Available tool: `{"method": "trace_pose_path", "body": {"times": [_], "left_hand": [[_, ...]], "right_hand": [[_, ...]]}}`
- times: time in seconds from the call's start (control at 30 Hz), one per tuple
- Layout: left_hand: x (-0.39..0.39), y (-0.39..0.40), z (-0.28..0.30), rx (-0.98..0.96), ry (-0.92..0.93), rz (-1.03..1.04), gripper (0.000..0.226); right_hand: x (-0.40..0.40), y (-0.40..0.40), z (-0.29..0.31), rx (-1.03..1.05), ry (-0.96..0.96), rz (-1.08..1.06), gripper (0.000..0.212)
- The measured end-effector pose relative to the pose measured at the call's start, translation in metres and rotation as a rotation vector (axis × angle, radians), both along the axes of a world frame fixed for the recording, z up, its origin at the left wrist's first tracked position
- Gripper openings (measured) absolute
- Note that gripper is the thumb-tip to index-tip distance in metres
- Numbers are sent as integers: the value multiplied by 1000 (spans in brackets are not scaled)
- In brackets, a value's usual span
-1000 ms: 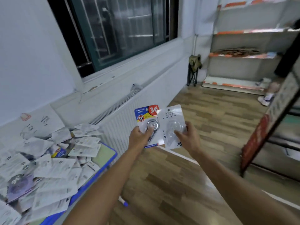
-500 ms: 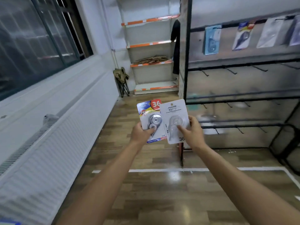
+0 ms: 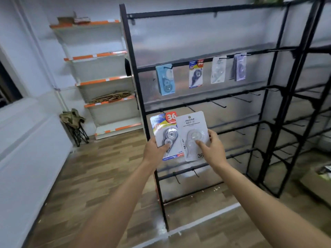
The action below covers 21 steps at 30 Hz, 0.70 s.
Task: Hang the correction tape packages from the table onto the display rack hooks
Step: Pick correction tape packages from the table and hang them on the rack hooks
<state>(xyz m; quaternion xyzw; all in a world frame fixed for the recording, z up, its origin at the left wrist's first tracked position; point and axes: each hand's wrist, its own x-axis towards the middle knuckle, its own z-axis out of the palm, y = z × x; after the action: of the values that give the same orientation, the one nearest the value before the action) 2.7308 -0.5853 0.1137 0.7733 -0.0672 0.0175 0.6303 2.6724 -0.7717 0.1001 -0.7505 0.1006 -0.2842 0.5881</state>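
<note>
Rack now nearer, facing | left hand grips colourful package | right hand pinches white package

This is a shop, sparsely stocked. A black wire rack with rows of pegs stands in front, four blister packs hanging from one rail in a row. Against the far wall stands retail shelving with orange price strips along the shelf edges, flattened cardboard on one shelf. The packs held up bear a printed "36" tag.
</note>
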Motion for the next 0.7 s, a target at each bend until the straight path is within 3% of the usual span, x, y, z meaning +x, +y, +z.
{"method": "trace_pose_path", "body": {"times": [0.33,0.7], "left_hand": [[84,-126,24,-88,-81,-121,36],[147,-267,36,-303,-72,-115,36]], "right_hand": [[70,-111,6,65,-23,-118,48],[145,-256,31,-23,-44,-89,46]]}}
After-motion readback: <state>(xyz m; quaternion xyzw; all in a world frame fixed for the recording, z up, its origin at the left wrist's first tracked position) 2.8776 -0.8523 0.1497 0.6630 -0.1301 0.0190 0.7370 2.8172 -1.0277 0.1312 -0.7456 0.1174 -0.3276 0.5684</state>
